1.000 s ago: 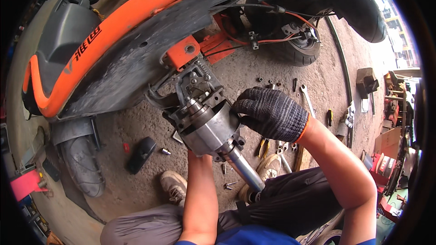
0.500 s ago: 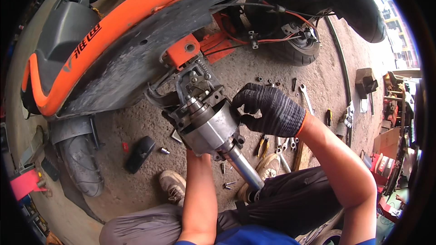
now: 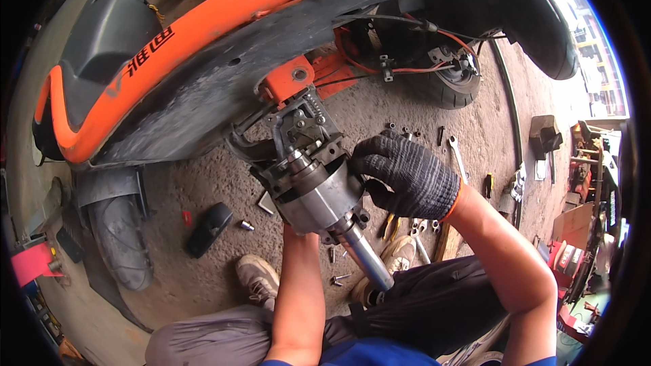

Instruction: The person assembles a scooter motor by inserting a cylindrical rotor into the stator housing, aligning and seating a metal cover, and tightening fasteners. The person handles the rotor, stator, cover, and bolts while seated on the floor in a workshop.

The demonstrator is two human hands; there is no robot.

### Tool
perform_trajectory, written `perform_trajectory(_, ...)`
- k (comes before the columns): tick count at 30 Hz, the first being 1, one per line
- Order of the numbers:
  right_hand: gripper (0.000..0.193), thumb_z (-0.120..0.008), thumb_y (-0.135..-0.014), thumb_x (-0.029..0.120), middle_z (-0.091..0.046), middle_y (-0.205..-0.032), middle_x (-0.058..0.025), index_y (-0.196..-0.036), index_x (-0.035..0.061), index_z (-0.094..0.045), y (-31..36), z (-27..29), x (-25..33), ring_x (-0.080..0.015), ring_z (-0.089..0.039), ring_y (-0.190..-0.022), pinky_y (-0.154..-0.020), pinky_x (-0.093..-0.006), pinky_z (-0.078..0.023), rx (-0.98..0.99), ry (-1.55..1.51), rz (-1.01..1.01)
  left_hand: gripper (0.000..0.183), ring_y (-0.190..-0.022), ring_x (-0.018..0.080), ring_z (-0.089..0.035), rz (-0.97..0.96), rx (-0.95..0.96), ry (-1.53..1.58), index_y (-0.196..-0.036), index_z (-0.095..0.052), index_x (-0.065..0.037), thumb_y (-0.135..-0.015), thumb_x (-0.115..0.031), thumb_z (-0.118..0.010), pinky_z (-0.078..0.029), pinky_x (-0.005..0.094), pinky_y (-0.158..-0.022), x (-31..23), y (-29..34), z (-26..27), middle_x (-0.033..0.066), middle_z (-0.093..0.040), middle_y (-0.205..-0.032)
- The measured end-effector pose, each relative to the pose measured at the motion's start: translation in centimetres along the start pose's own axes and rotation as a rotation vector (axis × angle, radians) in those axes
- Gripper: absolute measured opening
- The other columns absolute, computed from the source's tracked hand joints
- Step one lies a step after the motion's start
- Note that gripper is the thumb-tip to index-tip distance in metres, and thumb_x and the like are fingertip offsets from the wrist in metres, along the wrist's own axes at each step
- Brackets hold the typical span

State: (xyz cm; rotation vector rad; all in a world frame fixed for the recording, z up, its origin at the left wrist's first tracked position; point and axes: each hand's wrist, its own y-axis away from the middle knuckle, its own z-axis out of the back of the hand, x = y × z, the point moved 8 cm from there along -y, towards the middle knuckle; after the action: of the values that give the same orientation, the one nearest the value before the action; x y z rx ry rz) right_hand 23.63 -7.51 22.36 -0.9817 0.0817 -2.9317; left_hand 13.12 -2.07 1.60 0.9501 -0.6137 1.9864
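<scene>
In the middle stands a metal motor housing (image 3: 322,198) with a long bright steel shaft (image 3: 366,256) sticking out toward my right leg. My left forearm (image 3: 298,291) reaches up beneath the housing, which hides my left hand and its fingers. My right hand (image 3: 410,175) wears a dark grey striped knit glove with an orange cuff. Its fingers are curled, with the tips at the right edge of the housing; what they pinch there is hidden. Above the housing, a metal bracket with a spring (image 3: 308,118) sits next to the orange frame (image 3: 289,80) of a scooter.
An orange and grey scooter (image 3: 190,34) lies tipped across the far side, its front tyre (image 3: 121,240) at left and rear wheel (image 3: 456,85) at right. A wrench (image 3: 457,156), pliers (image 3: 389,226), a socket (image 3: 247,226) and a black plastic part (image 3: 209,230) lie on the concrete floor.
The whole view has shifted slightly, so the housing and scooter appear a little lower and farther right. My right hand stays at the housing edge, and the left stays hidden below it.
</scene>
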Motion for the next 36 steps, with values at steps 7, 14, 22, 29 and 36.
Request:
perform_trajectory(7, 0.043, -0.075, -0.072, -0.003, -0.067, -0.107, -0.0150, -0.113, 0.0047, -0.067, 0.1, -0.5, -2.7, -0.0370, -0.066, -0.101, -0.085, -0.0436, -0.056, 0.016, -0.217, -0.150, 0.060, -0.142, 0.0276, -0.045, -0.284, -0.149, -2.087, -0.154, -0.040, -0.004, -0.107, -0.041, -0.043, -0.032, 0.0444, -0.122, -1.5, -0.8, -1.1, 0.0143, -0.046, -0.155)
perform_trajectory(14, 0.034, -0.072, -0.076, 0.002, -0.065, -0.105, -0.0162, -0.109, 0.0046, -0.067, -0.5, -0.3, 0.3, -0.0377, -0.064, -0.100, -0.087, -0.0439, -0.055, -0.064, -0.084, -0.023, 0.069, -0.142, 0.0309, -0.046, -0.152, -0.053, -1.051, -0.157, -0.037, -0.005, -0.106, -0.052, -0.040, -0.032, 0.0442, -0.122, -2.4, 0.3, -1.9, 0.0145, -0.048, -0.155)
perform_trajectory(22, 0.036, -0.069, -0.079, -0.005, -0.069, -0.103, -0.0148, -0.114, 0.0029, -0.069, 1.4, -1.5, -3.1, -0.0245, -0.072, -0.088, -0.076, -0.0351, -0.060, -0.058, -0.410, -0.421, 0.067, -0.139, 0.0273, -0.047, -0.108, 0.022, -1.889, -0.154, -0.040, -0.005, -0.107, -0.053, -0.037, -0.035, 0.0430, -0.120, -4.0, -0.5, -3.3, 0.0136, -0.047, -0.154)
perform_trajectory(29, 0.040, -0.065, -0.086, -0.002, -0.071, -0.113, -0.0188, -0.126, -0.0015, -0.067, 3.8, -2.8, -3.2, -0.0270, -0.073, -0.097, -0.088, -0.0349, -0.059, -0.216, -0.422, -0.623, 0.087, -0.137, 0.0328, -0.049, -0.296, -0.033, -1.999, -0.155, -0.040, -0.004, -0.099, -0.072, -0.038, -0.036, 0.0488, -0.119, -3.8, 0.0, -3.8, 0.0187, -0.049, -0.153)
perform_trajectory(36, 0.043, -0.064, -0.079, -0.005, -0.070, -0.114, -0.0216, -0.121, 0.0000, -0.070, 4.6, -2.9, -1.6, -0.0369, -0.068, -0.108, -0.096, -0.0395, -0.054, -0.321, -0.432, -0.556, 0.066, -0.136, 0.0311, -0.048, 0.018, 0.065, -1.852, -0.153, -0.041, -0.005, -0.107, -0.053, -0.036, -0.033, 0.0476, -0.120, 2.6, -1.8, 1.2, 0.0156, -0.050, -0.150)
